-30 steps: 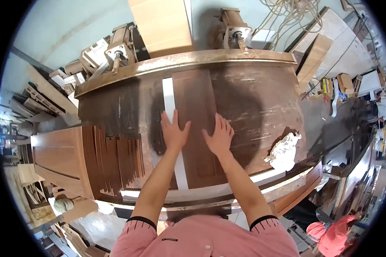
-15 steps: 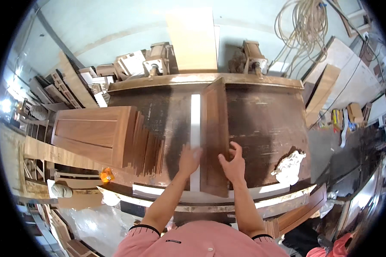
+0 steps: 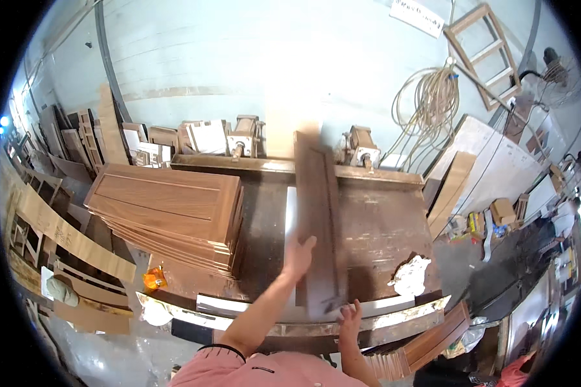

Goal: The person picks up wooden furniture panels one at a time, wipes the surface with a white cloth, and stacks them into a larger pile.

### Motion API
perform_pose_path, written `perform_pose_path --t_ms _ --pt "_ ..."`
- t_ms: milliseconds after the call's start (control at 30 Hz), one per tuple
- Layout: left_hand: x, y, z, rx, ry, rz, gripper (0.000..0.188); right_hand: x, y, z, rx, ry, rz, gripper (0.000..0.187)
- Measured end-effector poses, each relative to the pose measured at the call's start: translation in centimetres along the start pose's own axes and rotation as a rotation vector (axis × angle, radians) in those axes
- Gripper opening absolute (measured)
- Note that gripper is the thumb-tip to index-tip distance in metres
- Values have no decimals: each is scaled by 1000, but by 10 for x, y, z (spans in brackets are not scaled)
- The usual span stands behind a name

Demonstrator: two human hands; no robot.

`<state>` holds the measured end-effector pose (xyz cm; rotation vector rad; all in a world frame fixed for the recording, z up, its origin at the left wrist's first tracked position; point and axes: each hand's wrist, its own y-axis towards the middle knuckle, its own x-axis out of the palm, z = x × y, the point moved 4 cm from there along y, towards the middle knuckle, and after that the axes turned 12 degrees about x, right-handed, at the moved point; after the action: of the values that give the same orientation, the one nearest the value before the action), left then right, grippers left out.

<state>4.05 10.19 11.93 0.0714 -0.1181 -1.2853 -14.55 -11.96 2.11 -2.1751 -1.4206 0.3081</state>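
Note:
A brown wooden door panel (image 3: pixel 321 226), blurred by motion, stands lengthwise before me, its far end overlapping the ledge at the table's back. My left hand (image 3: pixel 298 256) is at its left edge, thumb against the wood and fingers partly hidden. At the near right corner, my right hand (image 3: pixel 349 320) has its fingers curled by the panel's end. Partly behind the panel, a white strip (image 3: pixel 290 209) lies on the dark worktable (image 3: pixel 384 226). A stack of similar wooden panels (image 3: pixel 168 200) sits to the left.
Two clamp-like machine heads (image 3: pixel 244 137) stand beyond the raised back ledge (image 3: pixel 239 164). A crumpled white cloth (image 3: pixel 411 276) lies at the right of the table, an orange object (image 3: pixel 153 278) at the left. More panels (image 3: pixel 426 342) lean below the front edge. Coiled hose (image 3: pixel 426 106) hangs on the wall.
The panel has shifted away from me and tilted, its far end now above the back ledge. My right hand has come down to its near corner; my left hand has moved slightly nearer me. The view has tilted up.

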Motion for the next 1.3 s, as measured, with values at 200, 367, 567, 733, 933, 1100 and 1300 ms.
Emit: perform_pose_path --t_ms 200,367,567,733,933,1100,1300 --pt "-18 -44 132 136 -668 14 49 32 -52 -119 -138 427 -264 66" --pt "-122 -62 212 222 -436 -9 40 57 -104 -224 -207 328 -157 74" --pt "-238 -77 204 136 -520 219 35 183 -89 -254 -180 288 -676 58" --pt "-342 -41 180 54 -385 462 83 317 -90 -241 -143 144 -723 48" --pt "-408 -42 174 -5 -243 249 74 415 -113 -230 -86 80 -668 48" --pt "-357 -104 135 -117 -139 -105 82 390 -87 -275 -532 -50 -222 58" --pt "-254 -199 8 -206 -1 -404 36 224 -65 -195 -782 -102 -203 33"
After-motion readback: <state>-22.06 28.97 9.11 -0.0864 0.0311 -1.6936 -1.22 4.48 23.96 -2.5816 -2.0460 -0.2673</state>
